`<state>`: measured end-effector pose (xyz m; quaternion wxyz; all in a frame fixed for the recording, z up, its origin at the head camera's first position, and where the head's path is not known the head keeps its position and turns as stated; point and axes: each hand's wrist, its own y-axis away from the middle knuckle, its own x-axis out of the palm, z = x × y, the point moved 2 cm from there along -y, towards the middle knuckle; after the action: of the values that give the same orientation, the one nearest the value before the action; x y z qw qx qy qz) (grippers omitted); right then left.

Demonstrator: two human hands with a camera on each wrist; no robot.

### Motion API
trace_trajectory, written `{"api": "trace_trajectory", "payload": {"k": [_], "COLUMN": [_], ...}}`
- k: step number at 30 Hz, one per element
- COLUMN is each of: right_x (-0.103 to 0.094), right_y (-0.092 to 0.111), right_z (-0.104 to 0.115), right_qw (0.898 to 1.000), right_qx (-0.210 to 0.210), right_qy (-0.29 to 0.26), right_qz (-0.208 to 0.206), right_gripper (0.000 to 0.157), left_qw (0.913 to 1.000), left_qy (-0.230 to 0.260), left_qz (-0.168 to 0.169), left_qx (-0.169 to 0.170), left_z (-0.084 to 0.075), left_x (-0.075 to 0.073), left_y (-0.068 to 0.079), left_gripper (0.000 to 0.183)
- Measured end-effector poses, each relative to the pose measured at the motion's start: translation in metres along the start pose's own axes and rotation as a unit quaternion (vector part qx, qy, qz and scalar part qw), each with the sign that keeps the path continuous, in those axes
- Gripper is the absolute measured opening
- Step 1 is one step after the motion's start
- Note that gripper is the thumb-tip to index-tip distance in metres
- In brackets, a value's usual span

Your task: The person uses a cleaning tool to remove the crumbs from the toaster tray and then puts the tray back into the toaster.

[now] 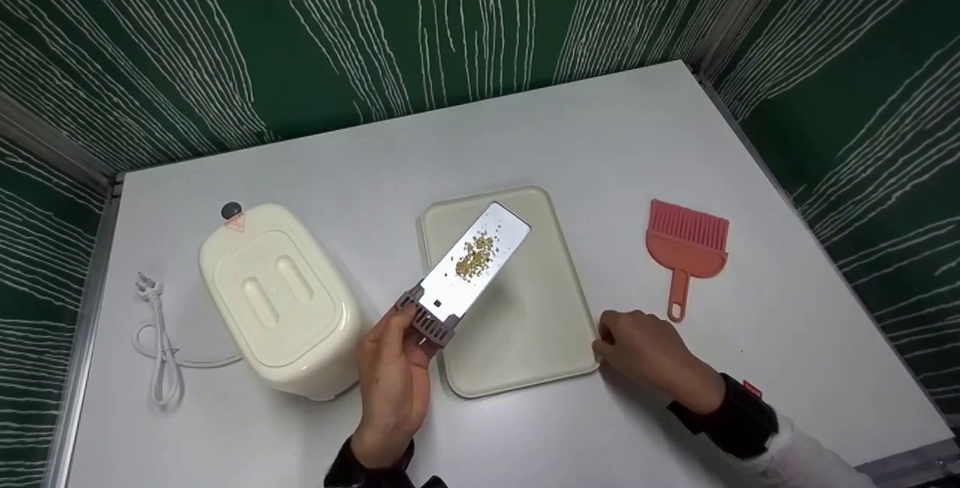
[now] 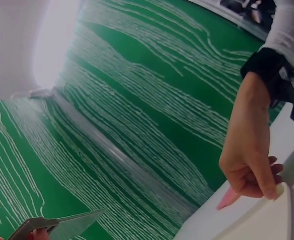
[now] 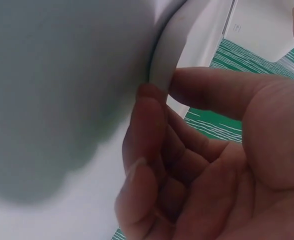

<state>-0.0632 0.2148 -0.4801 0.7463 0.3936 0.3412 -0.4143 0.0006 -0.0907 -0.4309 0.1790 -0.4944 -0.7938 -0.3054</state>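
My left hand [image 1: 394,375] grips the slotted grey end of a toaster's metal crumb tray [image 1: 454,293], thumb on top. The tray slants up to the right, and golden-brown crumbs [image 1: 475,257] lie in a patch on its shiny surface. Below it is a cream rectangular serving tray [image 1: 525,341]. At that tray's lower right corner, my right hand [image 1: 649,349] pinches the rim. The right wrist view shows thumb and fingertips on either side of the rim [image 3: 169,50]. A cream toaster [image 1: 277,300] with its lid on stands left of my left hand.
A coral hand brush [image 1: 686,240], apparently set with a small dustpan, lies right of the serving tray. The toaster's white cord and plug [image 1: 154,323] rest on the table's left side. Green walls with white streaks [image 1: 480,22] border the white table [image 1: 585,128].
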Motion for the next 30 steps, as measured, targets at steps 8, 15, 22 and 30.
{"api": "trace_trajectory", "payload": {"k": [8,15,22,30], "right_x": [-0.031,-0.066,-0.072,-0.064], "right_y": [-0.006,-0.013,-0.010,-0.009], "right_z": [-0.018,-0.054,-0.080,-0.092], "right_qw": [0.999,0.996,0.991,0.990], "right_qx": [0.030,0.045,0.106,0.126], "right_qy": [-0.020,-0.034,-0.004,0.013], "right_qz": [-0.013,-0.068,-0.075,-0.068], "right_gripper": [0.020,0.018,0.029,0.038], "left_qw": [1.0000,0.9998,0.9999,0.9999], "left_qy": [-0.002,-0.017,-0.011,-0.010], "left_qz": [-0.003,0.003,0.000,0.004], "left_qx": [-0.008,-0.010,-0.011,-0.011], "left_z": [-0.001,-0.004,-0.005,-0.003], "left_x": [-0.001,-0.001,0.000,-0.001], "left_y": [-0.002,-0.002,-0.002,-0.002], "left_gripper": [0.034,0.033,0.032,0.032]}}
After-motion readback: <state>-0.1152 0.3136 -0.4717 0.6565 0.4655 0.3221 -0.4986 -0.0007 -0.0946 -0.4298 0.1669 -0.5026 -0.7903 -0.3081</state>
